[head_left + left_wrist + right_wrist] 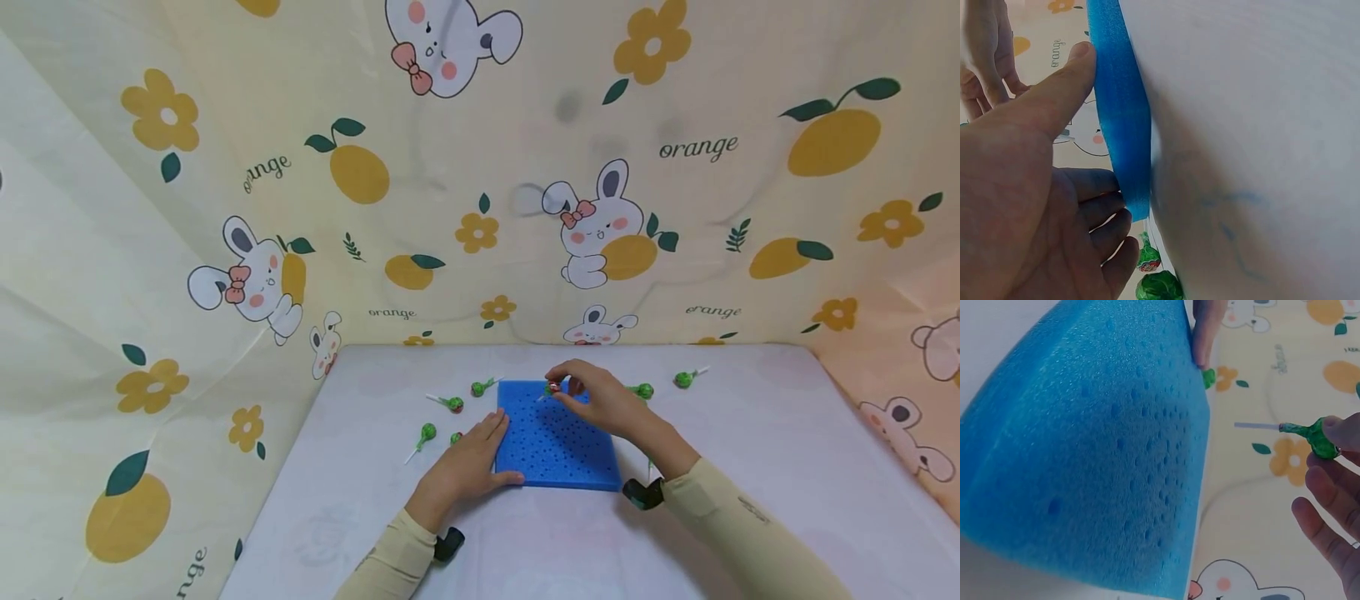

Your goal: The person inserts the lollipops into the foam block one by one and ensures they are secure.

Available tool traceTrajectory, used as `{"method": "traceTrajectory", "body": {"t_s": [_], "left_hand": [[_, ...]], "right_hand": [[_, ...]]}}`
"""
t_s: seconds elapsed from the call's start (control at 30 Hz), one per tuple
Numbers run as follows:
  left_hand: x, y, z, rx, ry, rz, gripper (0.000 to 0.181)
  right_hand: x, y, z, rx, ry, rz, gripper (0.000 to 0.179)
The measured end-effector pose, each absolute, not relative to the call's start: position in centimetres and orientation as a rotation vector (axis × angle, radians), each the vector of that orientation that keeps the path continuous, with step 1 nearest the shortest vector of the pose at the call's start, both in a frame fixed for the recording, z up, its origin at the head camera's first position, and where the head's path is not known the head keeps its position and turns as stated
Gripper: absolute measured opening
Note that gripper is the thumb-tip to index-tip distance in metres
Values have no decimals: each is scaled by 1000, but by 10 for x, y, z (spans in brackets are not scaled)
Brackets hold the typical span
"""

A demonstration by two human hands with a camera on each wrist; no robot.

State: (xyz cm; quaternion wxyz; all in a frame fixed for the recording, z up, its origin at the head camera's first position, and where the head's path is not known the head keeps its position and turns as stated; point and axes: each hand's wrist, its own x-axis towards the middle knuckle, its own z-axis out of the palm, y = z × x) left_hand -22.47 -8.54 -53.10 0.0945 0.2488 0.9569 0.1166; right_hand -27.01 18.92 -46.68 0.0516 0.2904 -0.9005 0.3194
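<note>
A blue foam board [558, 454] dotted with small holes lies flat on the white table. My left hand [467, 462] rests at its left side, fingers straight along the edge and thumb at the front left corner. Above the board's far part, my right hand [596, 398] pinches a green-wrapped lollipop [1319, 439] by its candy end, between thumb and fingers. The lollipop's white stick [1257, 425] points away from the hand, apart from the foam in the right wrist view. In the left wrist view the board's blue side [1124, 119] touches the left thumb and fingertips.
Several loose lollipops lie left of the board, one [426, 433] near its stick-down neighbour [452, 404] and another [480, 388] by the far corner. More lie on the right, including one [684, 380] far back. A printed cloth [510, 192] hangs behind the table.
</note>
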Motion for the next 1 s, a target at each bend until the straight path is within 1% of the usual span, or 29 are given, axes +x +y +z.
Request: {"method": "traceTrajectory", "body": {"t_s": [0.37,0.73,1.0], "left_hand": [[-225,-87,-531,754,2845,338,103],[-225,-86,-530,770,2838,326,103],[-223,-85,-529,767,2841,318,103]], "right_hand": [[-282,180,-470,935,-2754,966,33],[-287,174,-471,933,-2778,999,32],[-291,171,-479,947,-2767,990,31]]}}
